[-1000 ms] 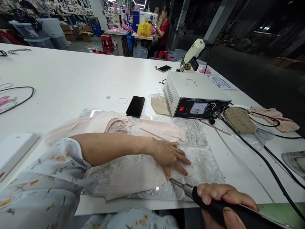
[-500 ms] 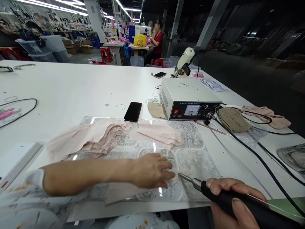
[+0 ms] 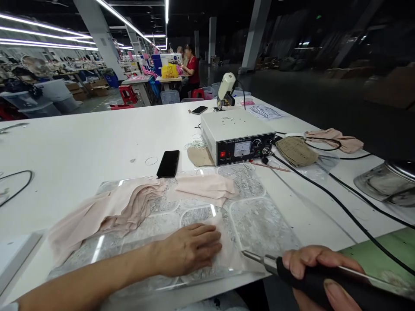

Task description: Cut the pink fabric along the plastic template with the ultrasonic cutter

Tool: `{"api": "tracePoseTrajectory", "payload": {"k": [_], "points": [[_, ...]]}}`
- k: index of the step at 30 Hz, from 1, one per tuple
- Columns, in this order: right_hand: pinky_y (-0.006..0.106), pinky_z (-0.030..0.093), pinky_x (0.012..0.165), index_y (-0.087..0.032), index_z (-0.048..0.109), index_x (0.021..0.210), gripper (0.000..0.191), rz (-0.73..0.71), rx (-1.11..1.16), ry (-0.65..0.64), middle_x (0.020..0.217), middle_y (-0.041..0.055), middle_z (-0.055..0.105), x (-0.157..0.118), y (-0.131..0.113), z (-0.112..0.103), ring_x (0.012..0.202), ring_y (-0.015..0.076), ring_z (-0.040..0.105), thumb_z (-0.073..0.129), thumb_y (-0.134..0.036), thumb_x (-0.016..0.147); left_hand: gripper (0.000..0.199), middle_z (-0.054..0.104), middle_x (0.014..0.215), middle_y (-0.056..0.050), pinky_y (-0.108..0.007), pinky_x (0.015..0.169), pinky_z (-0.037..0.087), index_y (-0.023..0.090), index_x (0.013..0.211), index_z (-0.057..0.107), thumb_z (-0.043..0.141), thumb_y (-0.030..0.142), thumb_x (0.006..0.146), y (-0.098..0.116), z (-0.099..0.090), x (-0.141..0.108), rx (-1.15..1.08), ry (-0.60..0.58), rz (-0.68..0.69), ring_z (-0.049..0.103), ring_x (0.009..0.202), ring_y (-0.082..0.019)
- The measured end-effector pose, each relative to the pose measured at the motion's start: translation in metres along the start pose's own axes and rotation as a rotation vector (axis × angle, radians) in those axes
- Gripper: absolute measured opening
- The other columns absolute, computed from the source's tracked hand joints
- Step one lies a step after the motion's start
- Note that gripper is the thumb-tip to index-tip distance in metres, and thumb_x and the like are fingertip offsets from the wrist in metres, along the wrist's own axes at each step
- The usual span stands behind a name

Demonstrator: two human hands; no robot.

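My left hand (image 3: pixel 194 249) lies palm down, fingers stretched out, on a thin pale pink fabric piece (image 3: pixel 228 248) over the clear patterned mat (image 3: pixel 259 220). In my right hand (image 3: pixel 319 268), at the lower right, is a black-handled tool (image 3: pixel 311 276) with a metal tip pointing left. The tip is close to the fabric's right part; whether they touch I cannot tell. A layered stack of pink fabric (image 3: pixel 106 207) lies at the mat's left, and a smaller folded stack (image 3: pixel 204 188) lies behind my left hand.
Behind the mat are a black phone (image 3: pixel 168 163) and a metal control box (image 3: pixel 240 134), whose black cable (image 3: pixel 340 205) runs along the right side. A glass jar (image 3: pixel 385 181) stands at far right. A person in red (image 3: pixel 192 71) sits at a distant machine.
The view has shifted. My left hand now lies flat on the mat, and the thin fabric piece spreads beneath and right of it. The tool remains in my right hand.
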State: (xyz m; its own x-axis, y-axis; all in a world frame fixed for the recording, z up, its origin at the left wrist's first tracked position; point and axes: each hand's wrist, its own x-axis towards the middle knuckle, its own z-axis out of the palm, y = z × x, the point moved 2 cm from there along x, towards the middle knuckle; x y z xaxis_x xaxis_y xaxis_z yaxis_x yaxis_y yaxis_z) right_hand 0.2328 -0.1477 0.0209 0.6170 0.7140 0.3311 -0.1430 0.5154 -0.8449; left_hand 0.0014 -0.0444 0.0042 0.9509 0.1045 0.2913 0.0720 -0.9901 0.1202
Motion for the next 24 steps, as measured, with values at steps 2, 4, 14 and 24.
{"api": "tracePoseTrajectory", "payload": {"k": [2,4,14,24], "points": [[0.032,0.053,0.05,-0.021,0.058,0.082,0.01,0.009,0.056,0.051,0.07,-0.0017,0.053,0.008,0.009,0.004,0.052,0.0114,0.054,0.064,-0.027,0.077,0.032,0.062,0.13,-0.013,-0.037,0.109,0.043,0.01,0.121,0.061,0.047,0.031,0.102,0.001,0.003,-0.002,-0.006,-0.017,0.029,0.054,0.126,-0.025],[0.032,0.051,0.05,-0.02,0.059,0.081,0.009,0.001,0.096,0.091,0.069,-0.002,0.054,0.015,0.02,0.008,0.051,0.0113,0.053,0.062,-0.025,0.074,0.03,0.061,0.131,-0.013,-0.037,0.11,0.043,0.01,0.119,0.062,0.048,0.03,0.102,0.001,0.004,-0.003,-0.016,-0.036,0.055,0.054,0.127,-0.025],[0.029,0.046,0.048,-0.021,0.059,0.077,0.011,0.098,0.21,0.149,0.066,-0.0029,0.052,0.027,0.047,0.025,0.048,0.0104,0.05,0.06,-0.027,0.068,0.034,0.061,0.131,-0.015,-0.035,0.112,0.042,0.008,0.12,0.061,0.043,0.031,0.104,-0.004,-0.002,-0.004,-0.076,-0.081,0.063,0.052,0.13,-0.024],[0.029,0.046,0.046,-0.02,0.059,0.074,0.012,0.169,0.221,0.163,0.066,-0.0027,0.051,0.029,0.047,0.034,0.046,0.0102,0.048,0.06,-0.025,0.063,0.032,0.061,0.13,-0.015,-0.034,0.114,0.039,0.006,0.12,0.061,0.046,0.029,0.102,-0.007,0.005,-0.008,-0.182,-0.024,0.06,0.05,0.131,-0.024]]}}
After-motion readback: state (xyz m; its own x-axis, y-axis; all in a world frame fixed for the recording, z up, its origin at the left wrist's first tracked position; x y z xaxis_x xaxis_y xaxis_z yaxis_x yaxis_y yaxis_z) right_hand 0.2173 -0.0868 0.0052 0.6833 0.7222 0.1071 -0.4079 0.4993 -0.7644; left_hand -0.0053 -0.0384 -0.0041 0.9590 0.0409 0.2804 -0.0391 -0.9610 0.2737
